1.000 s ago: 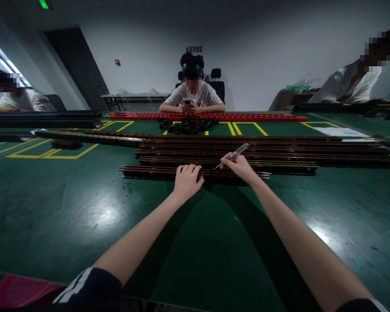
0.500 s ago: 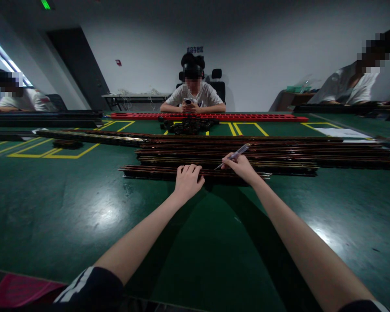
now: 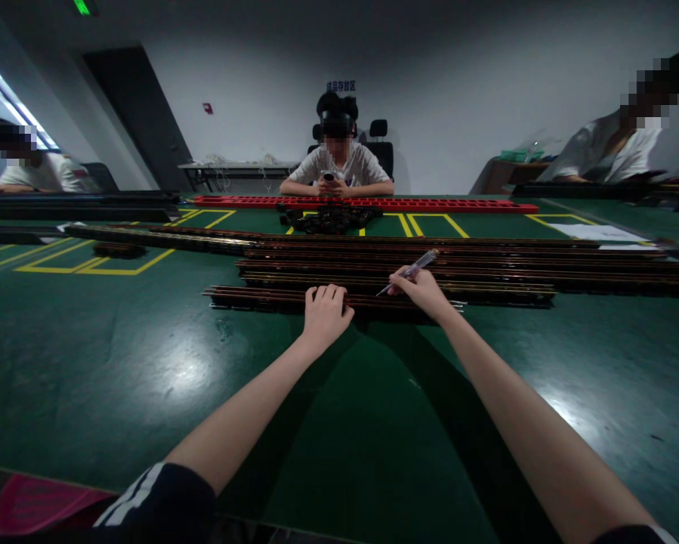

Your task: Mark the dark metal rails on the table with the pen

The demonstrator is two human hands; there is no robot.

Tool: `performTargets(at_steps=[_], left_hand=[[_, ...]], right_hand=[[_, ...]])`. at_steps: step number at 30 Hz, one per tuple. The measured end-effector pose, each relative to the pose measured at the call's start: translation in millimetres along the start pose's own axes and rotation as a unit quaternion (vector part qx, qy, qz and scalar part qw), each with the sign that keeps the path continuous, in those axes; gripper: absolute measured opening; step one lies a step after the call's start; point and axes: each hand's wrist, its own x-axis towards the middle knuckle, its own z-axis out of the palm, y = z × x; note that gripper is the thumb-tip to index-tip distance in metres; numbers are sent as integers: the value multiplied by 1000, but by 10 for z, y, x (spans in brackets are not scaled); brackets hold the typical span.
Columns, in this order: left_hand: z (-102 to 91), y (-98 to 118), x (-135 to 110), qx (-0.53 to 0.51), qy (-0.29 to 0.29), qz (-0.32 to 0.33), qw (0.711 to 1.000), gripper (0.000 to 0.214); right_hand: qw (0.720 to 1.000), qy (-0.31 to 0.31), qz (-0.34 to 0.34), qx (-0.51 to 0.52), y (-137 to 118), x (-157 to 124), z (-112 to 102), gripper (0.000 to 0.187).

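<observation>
My left hand rests on the nearest long dark rail, fingers curled over its top edge. My right hand pinches a clear-handled screwdriver, its tip pointing down at the same rail just right of my left hand. Behind that rail lie several more long dark rails side by side across the green table.
A person sits opposite behind a long red strip and a pile of small black parts. Other people work at far left and far right. Yellow lines mark the table. White paper lies at the right.
Almost nothing has changed: my hands stay on the nearest rail, with the left fingers curling slightly tighter over it.
</observation>
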Motion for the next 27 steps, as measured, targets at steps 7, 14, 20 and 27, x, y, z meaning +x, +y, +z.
performTargets(at_steps=[7, 14, 20, 27], left_hand=[[-3, -6, -12, 1, 2, 9, 1000, 28], [-17, -5, -13, 9, -10, 21, 1000, 32], [-12, -7, -10, 16, -17, 25, 999, 32], [2, -17, -9, 12, -13, 25, 1000, 32]], right_hand=[[1000, 1, -5, 1, 3, -12, -9, 16], [1000, 5, 10, 15, 13, -7, -9, 11], [1000, 20, 9, 13, 49, 9, -26, 15], [999, 33, 11, 16, 102, 38, -42, 15]])
